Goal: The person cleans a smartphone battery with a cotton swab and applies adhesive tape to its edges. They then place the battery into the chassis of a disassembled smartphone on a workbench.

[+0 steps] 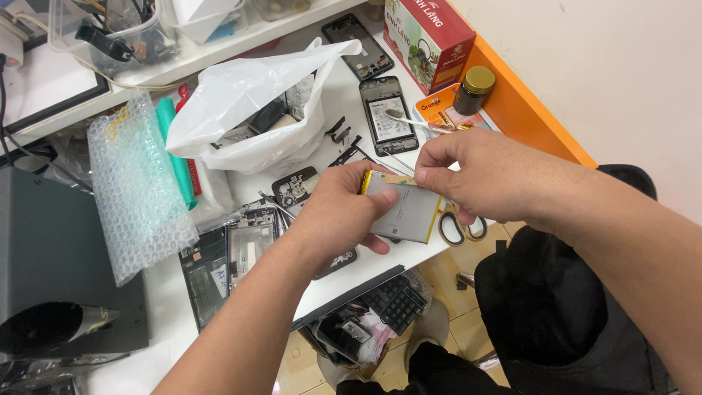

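Note:
Both of my hands hold a flat silver phone battery [408, 212] with yellow edges above the white table's front edge [351, 281]. My left hand [338, 212] grips its left side, thumb on top. At the battery's upper right corner, the fingers of my right hand [475, 172] pinch the top edge. Scissors with yellow-grey handles [459, 228] lie just under my right hand.
Opened phone frames [230, 260] lie at the left, another opened phone [387, 117] with a metal tool [409, 121] at the back. A white plastic bag [256, 110], bubble wrap [135, 190], a red-green box [428, 36], a dark jar [474, 89] and a grey machine [58, 263] surround them. A bin of scrap [365, 322] stands below.

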